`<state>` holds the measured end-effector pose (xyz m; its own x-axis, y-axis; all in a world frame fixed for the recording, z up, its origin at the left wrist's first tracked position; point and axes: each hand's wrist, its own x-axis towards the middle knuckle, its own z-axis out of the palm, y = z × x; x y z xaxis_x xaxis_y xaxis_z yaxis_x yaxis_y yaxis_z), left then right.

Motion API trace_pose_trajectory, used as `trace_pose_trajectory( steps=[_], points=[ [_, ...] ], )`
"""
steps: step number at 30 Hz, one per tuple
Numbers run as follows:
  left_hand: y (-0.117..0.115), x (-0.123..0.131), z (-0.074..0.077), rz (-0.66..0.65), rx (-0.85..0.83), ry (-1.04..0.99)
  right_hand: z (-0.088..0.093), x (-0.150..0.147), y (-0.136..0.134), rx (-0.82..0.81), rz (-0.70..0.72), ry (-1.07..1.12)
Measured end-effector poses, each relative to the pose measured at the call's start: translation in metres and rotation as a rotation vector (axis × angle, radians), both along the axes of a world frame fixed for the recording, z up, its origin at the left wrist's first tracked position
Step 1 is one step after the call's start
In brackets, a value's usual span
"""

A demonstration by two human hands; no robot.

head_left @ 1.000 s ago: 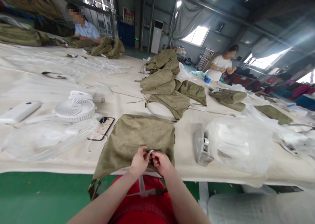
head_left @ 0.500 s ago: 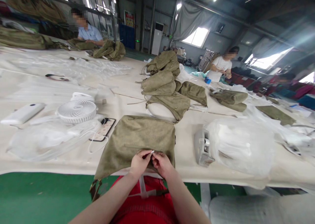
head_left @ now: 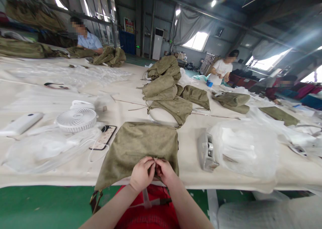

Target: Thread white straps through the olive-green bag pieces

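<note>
An olive-green bag (head_left: 144,138) lies flat at the table's near edge, its strap and metal clip hanging over the edge at lower left. Over its lower part, my left hand (head_left: 143,172) and my right hand (head_left: 163,170) meet at the fingertips. The fingers of both are closed in a pinch around something small near a slit or zipper line; what they hold is hidden by the fingers.
Left of the bag are a phone (head_left: 104,138), a white fan (head_left: 76,119) and clear plastic. At right stand a grey tape dispenser (head_left: 208,150) and a plastic bag (head_left: 248,148). More olive bags (head_left: 161,87) lie behind. Co-workers (head_left: 89,39) are farther back.
My left hand has turned more over the fingertips, and the small white piece seen between the hands is now hidden. The view has shifted slightly.
</note>
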<state>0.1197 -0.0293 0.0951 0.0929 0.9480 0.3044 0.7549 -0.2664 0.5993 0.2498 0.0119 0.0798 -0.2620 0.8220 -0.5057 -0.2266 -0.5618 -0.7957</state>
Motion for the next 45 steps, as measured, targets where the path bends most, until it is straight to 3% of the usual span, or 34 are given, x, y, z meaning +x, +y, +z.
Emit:
trace_pose_trajectory(
  steps=[5, 10, 16, 20, 25, 29, 34, 36, 38, 42, 45],
  points=[
    [0.030, -0.006, 0.017, 0.023, -0.029, 0.055, -0.002, 0.001, 0.002, 0.072, 0.024, -0.137],
    [0.068, -0.001, 0.036, -0.158, -0.135, 0.427, -0.011, 0.010, 0.001, 0.237, 0.095, -0.306],
    [0.085, 0.028, 0.036, -0.269, -0.156, 0.707, -0.023, 0.015, 0.001, 0.410, 0.114, -0.557],
    [0.081, 0.031, 0.028, -0.304, -0.162, 0.745, -0.024, 0.011, 0.004, 0.356, -0.009, -0.567],
    [0.079, 0.018, 0.025, -0.321, -0.142, 0.701, -0.018, 0.006, 0.020, 0.170, -0.134, -0.453],
    [0.081, 0.014, 0.027, -0.323, -0.152, 0.660, -0.014, 0.013, 0.034, 0.040, -0.123, -0.287],
    [0.083, 0.008, 0.027, -0.320, -0.141, 0.575, -0.013, 0.023, 0.036, 0.012, -0.075, -0.159],
    [0.086, 0.006, 0.026, -0.289, -0.166, 0.544, -0.012, 0.023, 0.035, 0.033, -0.060, -0.205],
    [0.089, 0.005, 0.024, -0.256, -0.207, 0.525, -0.012, 0.025, 0.032, 0.166, -0.080, -0.404],
    [0.095, 0.008, 0.023, -0.203, -0.271, 0.510, -0.015, 0.036, 0.023, 0.668, -0.174, -0.937],
    [0.096, 0.014, 0.025, -0.168, -0.303, 0.527, -0.018, 0.041, 0.014, 0.806, -0.096, -1.117]
  ],
)
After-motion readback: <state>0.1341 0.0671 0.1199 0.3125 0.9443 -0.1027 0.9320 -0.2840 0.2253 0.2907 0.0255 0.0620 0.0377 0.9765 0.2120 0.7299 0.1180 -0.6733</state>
